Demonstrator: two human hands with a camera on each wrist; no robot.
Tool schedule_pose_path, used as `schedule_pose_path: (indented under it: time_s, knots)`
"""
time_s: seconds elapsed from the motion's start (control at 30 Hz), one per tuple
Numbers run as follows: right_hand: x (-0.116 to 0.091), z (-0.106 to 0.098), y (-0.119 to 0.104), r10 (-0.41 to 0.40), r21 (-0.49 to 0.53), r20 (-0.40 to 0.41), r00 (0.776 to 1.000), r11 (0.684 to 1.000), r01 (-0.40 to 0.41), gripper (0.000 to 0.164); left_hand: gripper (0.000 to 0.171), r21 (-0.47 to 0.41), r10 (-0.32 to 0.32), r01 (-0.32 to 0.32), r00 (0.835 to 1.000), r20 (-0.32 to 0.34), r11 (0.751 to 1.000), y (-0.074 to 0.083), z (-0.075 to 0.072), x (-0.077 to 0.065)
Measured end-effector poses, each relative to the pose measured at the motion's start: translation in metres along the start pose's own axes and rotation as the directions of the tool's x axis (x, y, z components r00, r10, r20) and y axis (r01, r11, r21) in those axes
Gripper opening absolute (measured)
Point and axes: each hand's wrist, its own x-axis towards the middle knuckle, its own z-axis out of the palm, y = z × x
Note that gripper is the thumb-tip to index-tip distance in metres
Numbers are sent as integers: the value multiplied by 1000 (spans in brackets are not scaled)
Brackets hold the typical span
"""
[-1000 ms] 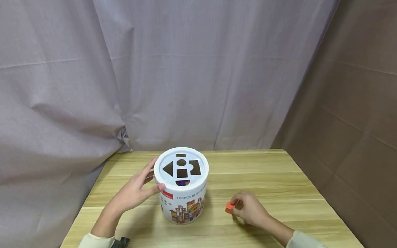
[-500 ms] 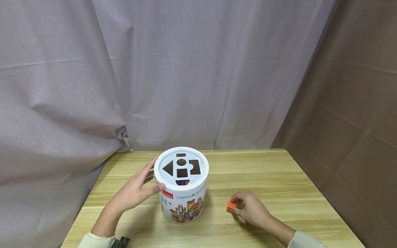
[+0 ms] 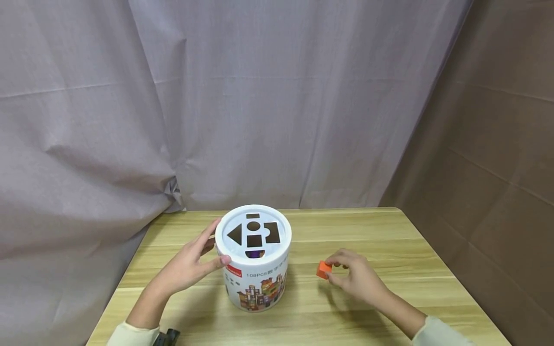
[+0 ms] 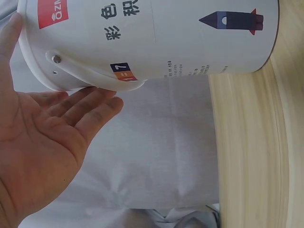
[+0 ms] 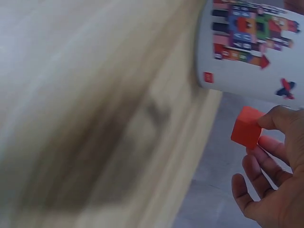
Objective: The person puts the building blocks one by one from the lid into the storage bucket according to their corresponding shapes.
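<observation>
A white toy-block bucket [image 3: 255, 283] stands upright on the table, its lid [image 3: 237, 250] cut with several shaped holes. My left hand [image 3: 190, 269] touches its left side near the rim, fingers spread nearly straight and thumb at the front. In the left wrist view, the palm [image 4: 42, 142] faces the camera and the fingertips lie by the bucket's white handle [image 4: 90, 71]. To the right of the bucket, my right hand [image 3: 357, 276] pinches an orange-red block [image 3: 323, 270] between thumb and fingers. The right wrist view shows the block [image 5: 247, 127] raised above the table.
The wood-grain table [image 3: 346, 230] reaches back to a grey curtain [image 3: 277, 120]. A brown cloth wall [image 3: 489, 168] borders the right side. Something purple [image 3: 254, 254] shows through the lid's front hole. A dark object [image 3: 168, 337] sits at my left wrist.
My right hand has lifted the orange-red block off the table and moved slightly away from me. The left hand and bucket have stayed in place.
</observation>
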Motion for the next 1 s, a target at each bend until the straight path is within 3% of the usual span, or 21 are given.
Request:
schedule_pose_path:
  time_s: [0.17, 0.47, 0.73, 1.0]
  knots:
    - [15, -15, -8, -95, 2, -90, 991, 995, 96, 29, 100, -9, -1, 1, 1000, 12, 1000, 0, -2, 1]
    - [43, -38, -29, -190, -14, -200, 961, 981, 191, 36, 101, 2, 5, -5, 1000, 12, 1000, 0, -4, 3]
    - [60, -48, -42, -198, 3, -216, 956, 979, 204, 40, 101, -3, 2, -2, 1000, 14, 1000, 1, -3, 4]
    - [73, -55, -55, -160, 30, -192, 968, 985, 169, 38, 101, -6, -6, 6, 1000, 14, 1000, 0, -1, 2]
